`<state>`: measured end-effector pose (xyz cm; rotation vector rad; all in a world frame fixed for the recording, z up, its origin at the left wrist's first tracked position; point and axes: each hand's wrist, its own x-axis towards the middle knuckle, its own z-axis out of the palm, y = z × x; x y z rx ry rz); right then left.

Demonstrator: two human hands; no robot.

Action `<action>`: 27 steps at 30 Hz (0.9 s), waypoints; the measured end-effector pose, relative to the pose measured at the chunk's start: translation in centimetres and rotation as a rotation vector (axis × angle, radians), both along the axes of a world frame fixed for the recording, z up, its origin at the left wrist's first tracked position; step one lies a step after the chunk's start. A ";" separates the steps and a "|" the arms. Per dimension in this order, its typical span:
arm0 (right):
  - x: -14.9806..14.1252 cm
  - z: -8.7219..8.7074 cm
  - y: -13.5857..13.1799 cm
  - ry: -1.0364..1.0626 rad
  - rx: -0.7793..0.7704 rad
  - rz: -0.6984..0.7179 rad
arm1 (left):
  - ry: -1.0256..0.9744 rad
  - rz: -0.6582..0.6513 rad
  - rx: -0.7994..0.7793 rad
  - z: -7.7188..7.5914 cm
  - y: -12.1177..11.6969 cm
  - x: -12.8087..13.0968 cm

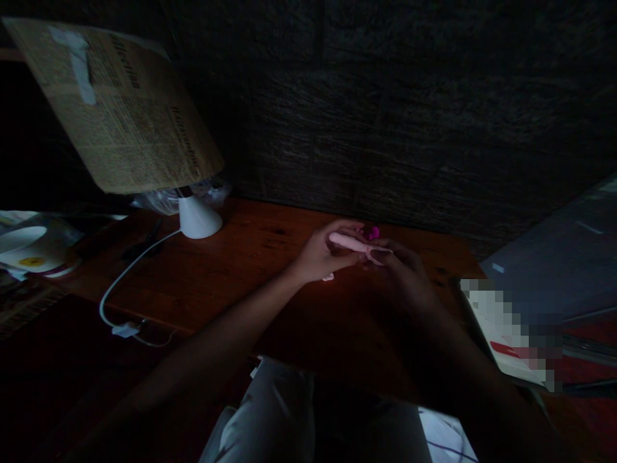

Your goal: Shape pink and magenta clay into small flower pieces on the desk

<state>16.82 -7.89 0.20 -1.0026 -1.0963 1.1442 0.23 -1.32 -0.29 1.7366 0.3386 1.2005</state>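
Note:
A pale pink, sausage-shaped piece (348,242) is held between both hands above the wooden table; I cannot make out its material. My left hand (318,254) curls around its rounded left end, with the thumb below and the fingers behind. Closed on the narrower right end is my right hand (405,267), its thumb pressing on top where the piece thins and spreads. Just behind the fingers lies a small bright magenta thing (373,233), partly hidden. A small pale pink scrap (328,277) rests on the table under my left hand.
A lamp with a newsprint shade (130,109) and white base (198,217) stands left, its cord (108,283) hanging over the table edge. Farther left is a white cup (29,247). A partly blurred-out book or box (501,334) lies right. A dark wall (385,116) rises behind.

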 end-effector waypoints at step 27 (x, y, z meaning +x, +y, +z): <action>0.2 -0.6 0.2 0.025 -0.081 -0.049 | 0.070 0.109 0.112 0.1 -0.8 -0.1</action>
